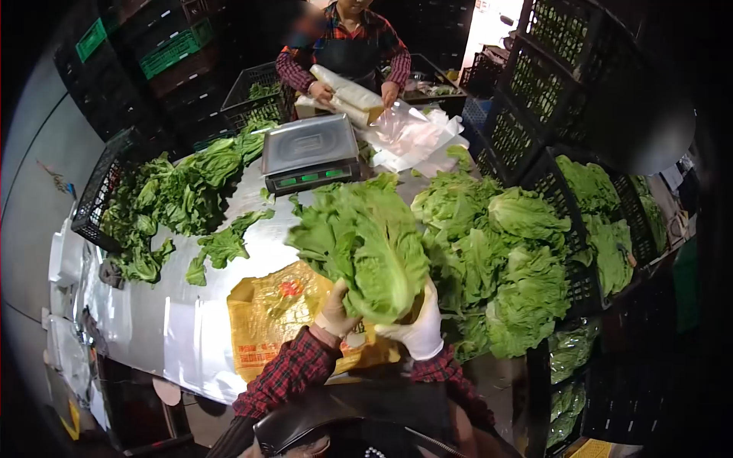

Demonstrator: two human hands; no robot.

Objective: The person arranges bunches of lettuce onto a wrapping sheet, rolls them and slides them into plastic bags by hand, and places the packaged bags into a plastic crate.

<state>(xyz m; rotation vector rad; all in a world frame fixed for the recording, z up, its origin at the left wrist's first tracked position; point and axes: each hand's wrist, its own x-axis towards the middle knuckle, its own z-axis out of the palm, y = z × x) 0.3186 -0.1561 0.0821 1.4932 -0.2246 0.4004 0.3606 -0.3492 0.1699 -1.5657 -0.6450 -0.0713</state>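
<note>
A large leafy head of lettuce (pixel 370 248) is held up in front of me, its base toward me. My left hand (pixel 336 311) is wrapped round its lower left side. On the lower right, my right hand (pixel 418 324), in a white glove, grips it too; some fingers are hidden behind the leaves. Below the lettuce a yellow printed plastic bag (pixel 263 324) lies flat on the metal table (pixel 141 328). To the right is a pile of lettuce heads (pixel 527 282). Just beyond the lettuce stands a digital scale (pixel 309 149) with green displays.
Loose greens (pixel 183 191) and a tipped black crate (pixel 103 191) occupy the left side. Across the table a co-worker (pixel 347 49) handles a roll of clear plastic (pixel 347 91) beside plastic bags (pixel 416 137). Stacked black crates (pixel 527 91) stand at right, some holding lettuce.
</note>
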